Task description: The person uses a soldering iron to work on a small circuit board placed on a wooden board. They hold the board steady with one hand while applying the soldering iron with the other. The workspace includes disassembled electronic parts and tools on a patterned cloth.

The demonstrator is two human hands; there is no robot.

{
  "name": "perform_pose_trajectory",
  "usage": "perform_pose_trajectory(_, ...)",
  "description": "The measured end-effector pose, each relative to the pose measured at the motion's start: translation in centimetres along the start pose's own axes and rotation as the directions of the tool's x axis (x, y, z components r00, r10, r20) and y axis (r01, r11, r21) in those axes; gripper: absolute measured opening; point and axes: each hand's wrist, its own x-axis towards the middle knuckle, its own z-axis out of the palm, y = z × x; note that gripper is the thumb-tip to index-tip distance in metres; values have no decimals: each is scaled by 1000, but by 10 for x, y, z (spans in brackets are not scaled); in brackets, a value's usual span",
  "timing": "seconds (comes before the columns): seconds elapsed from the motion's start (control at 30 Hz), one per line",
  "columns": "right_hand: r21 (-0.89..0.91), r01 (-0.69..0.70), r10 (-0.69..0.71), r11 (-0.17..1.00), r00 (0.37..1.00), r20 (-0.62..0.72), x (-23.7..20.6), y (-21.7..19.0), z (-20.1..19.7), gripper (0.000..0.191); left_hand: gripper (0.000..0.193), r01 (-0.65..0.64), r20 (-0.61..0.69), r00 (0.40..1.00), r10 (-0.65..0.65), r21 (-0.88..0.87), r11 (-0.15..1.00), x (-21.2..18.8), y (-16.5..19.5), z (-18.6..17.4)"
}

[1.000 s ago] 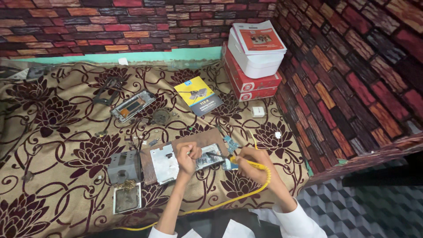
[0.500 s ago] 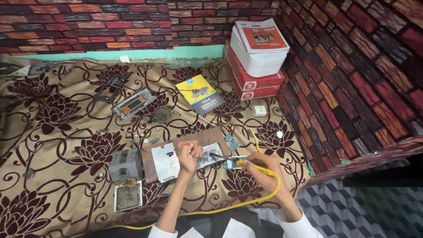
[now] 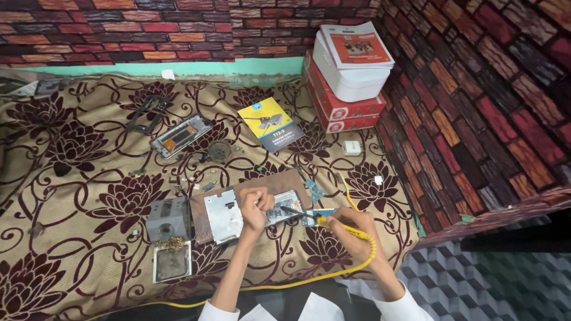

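Your right hand (image 3: pixel 351 229) grips a yellow-handled soldering iron (image 3: pixel 309 215), its dark tip pointing left onto the small phone part (image 3: pixel 285 212) lying on the brown board (image 3: pixel 267 187). Your left hand (image 3: pixel 257 208) is clenched over that part's left end, pinning it to the board; what the fingers hold, if anything, is hidden. A grey metal plate (image 3: pixel 225 215) lies just left of that hand. The iron's yellow cord (image 3: pixel 363 255) curls around your right wrist. Everything sits on a floral cloth (image 3: pixel 89 178). Farther off lie a phone frame (image 3: pixel 180 135), a yellow booklet (image 3: pixel 270 123), and stacked boxes (image 3: pixel 348 83) by the brick wall (image 3: pixel 476 89).
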Motion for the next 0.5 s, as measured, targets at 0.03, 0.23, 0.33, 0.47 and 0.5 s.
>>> perform_pose_trajectory(0.03, -7, -19, 19, 1000, 1000, -1, 0, -1, 0, 27, 37, -5, 3, 1000, 5, 8, 1000, 0, 1, 1)
perform_pose_trajectory(0.23, -48, 6, -5, 999, 1000, 6, -1, -11, -2, 27, 36, -32, 20, 999, 32, 25, 999, 1, 3, 2)
perform_pose_trajectory(0.33, -111, 16, -15, 994, 1000, 15, 0, -16, -2, 29, 36, -20, 23, 1000, 20, -1, 1000, 0, 2, 2)
perform_pose_trajectory(0.47, -101, -10, 12, 995, 1000, 14, 1, -18, -1, 31, 36, -17, 20, 1000, 17, -16, 1000, -1, 0, 0)
perform_pose_trajectory(0.5, -107, -7, 9, 994, 1000, 14, 2, -17, -1, 31, 36, -17, 17, 1000, 17, -17, 1000, -1, -1, 0)
